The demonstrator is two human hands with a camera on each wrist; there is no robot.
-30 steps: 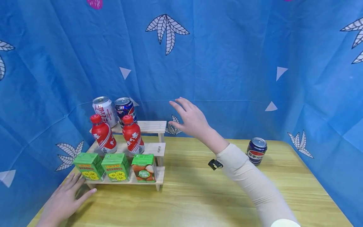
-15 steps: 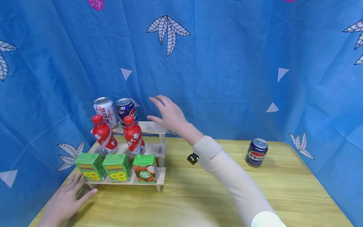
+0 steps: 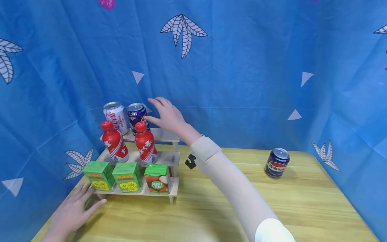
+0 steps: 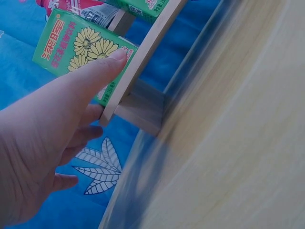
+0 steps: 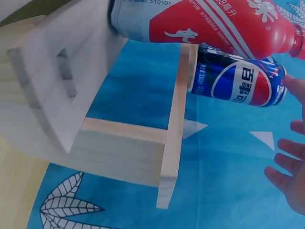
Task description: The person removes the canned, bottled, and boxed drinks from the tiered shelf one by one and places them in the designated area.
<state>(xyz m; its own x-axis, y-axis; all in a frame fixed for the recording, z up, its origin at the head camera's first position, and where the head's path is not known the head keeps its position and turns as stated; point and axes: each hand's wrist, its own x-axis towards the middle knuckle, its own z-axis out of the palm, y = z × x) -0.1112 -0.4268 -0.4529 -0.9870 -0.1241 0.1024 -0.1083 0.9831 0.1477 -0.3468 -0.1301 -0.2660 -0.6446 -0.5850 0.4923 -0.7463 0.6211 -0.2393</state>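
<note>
My right hand (image 3: pixel 169 117) is at the top tier of a wooden three-tier rack (image 3: pixel 165 135), fingers spread, just right of a blue Pepsi can (image 3: pixel 136 115). In the right wrist view the thumb tip is right at the top end of that Pepsi can (image 5: pixel 240 78), and the other fingers stand apart from it. My left hand (image 3: pixel 71 211) is at the rack's lower left end. Its thumb (image 4: pixel 116 55) overlaps a green drink carton (image 4: pixel 71 43) in the left wrist view, its fingers partly hidden beyond the bottom board.
A white Coca-Cola can (image 3: pixel 118 119) stands left of the rack's Pepsi. Two red bottles (image 3: pixel 115 143) fill the middle tier; more green cartons (image 3: pixel 128 178) line the bottom one. Another Pepsi can (image 3: pixel 276 163) stands at the table's right. Blue cloth (image 3: pixel 242 67) hangs behind.
My right hand has moved left across to the Pepsi can on the top tier. The left hand stays at the rack's lower left; the head view has shifted slightly.
</note>
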